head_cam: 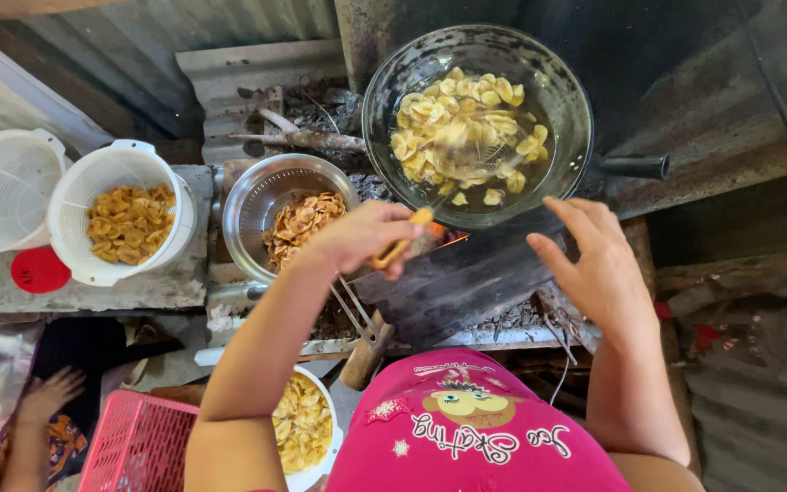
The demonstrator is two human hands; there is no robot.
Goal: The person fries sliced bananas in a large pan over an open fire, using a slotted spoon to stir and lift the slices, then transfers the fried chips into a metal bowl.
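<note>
The left hand [363, 239] at frame centre grips a skimmer handle [400, 248]; its mesh stirs banana chips [463, 129] in the wok [393, 87], upper centre; the right hand [594, 260] hovers open-fingered; slow, shallow strokes should avoid splashing oil.

This was a rough outdoor cooking spot, a home frying station by the look of it. A blackened wok [477, 123] of banana slices in oil sat over a wood fire with ash and sticks [307, 137] (corrugated metal sheeting [248, 68] stood behind), and plastic colanders [125, 214] held fried chips.
</note>
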